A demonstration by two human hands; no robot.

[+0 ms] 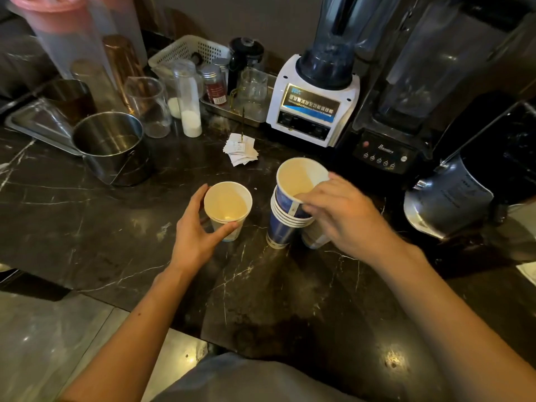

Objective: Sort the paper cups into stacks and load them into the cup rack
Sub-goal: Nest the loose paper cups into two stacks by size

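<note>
A white paper cup (228,205) stands upright on the dark marble counter (87,227), and my left hand (195,233) grips its side with thumb and fingers curled round it. To its right a stack of several blue paper cups (285,219) stands on the counter. My right hand (345,216) pinches the rim of the top blue cup (298,181), which sits tilted in the stack. Part of another pale cup (314,239) shows under my right hand. No cup rack is in view.
A steel pot (111,146) stands at the left, with glass jars and a tray behind it. Folded paper slips (240,152) lie behind the cups. A white blender (313,103), a black blender (406,117) and a steel jug (452,195) line the back and right.
</note>
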